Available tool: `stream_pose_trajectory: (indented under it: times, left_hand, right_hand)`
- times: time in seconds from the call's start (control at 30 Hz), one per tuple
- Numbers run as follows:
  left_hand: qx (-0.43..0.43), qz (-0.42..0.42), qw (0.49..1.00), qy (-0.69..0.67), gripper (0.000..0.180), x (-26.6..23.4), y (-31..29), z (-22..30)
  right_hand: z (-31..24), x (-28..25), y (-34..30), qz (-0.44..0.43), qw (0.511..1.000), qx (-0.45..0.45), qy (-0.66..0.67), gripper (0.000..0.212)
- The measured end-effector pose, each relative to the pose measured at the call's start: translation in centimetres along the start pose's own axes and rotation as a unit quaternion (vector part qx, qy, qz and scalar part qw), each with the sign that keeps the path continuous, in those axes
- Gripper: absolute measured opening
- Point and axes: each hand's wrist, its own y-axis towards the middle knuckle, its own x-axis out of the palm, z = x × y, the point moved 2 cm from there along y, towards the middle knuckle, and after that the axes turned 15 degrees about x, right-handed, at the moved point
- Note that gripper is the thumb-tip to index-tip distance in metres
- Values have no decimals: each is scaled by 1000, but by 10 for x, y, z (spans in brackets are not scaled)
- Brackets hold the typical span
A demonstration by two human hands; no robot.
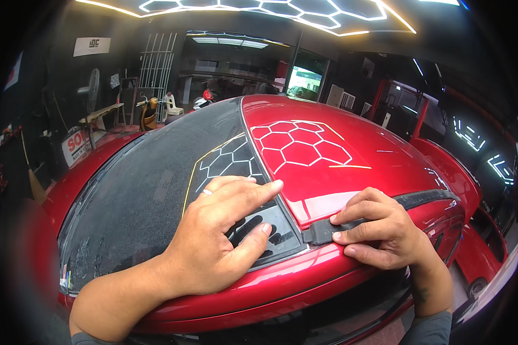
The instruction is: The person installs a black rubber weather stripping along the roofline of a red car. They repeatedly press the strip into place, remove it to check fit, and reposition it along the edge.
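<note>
A red car's roof meets its dark, speckled windshield in front of me. At the near corner where they join lies the end of a black roof trim strip. My right hand pinches this end between thumb and fingers, and the palm hides the stretch behind it. Farther back, black trim shows again along the roof's side edge. My left hand hovers at or rests on the windshield's near corner; contact cannot be made out. Its fingers are spread and empty, with a ring on one.
Bright hexagonal ceiling lights reflect in the roof and glass. A standing fan, a wooden bench, a white plastic chair and a broom stand at the far left. The red side door is at the right.
</note>
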Motion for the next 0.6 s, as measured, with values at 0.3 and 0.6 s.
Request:
stream_pose_trajectory:
  times: [0.3,0.6]
  left_hand:
    - [3,3,1000,18,55,0,3,4]
    - [115,-68,985,110,53,2,11,15]
  right_hand:
    - [1,-2,-2,2,1000,-2,5,22]
    - [4,-5,-5,18,1000,-22,13,24]
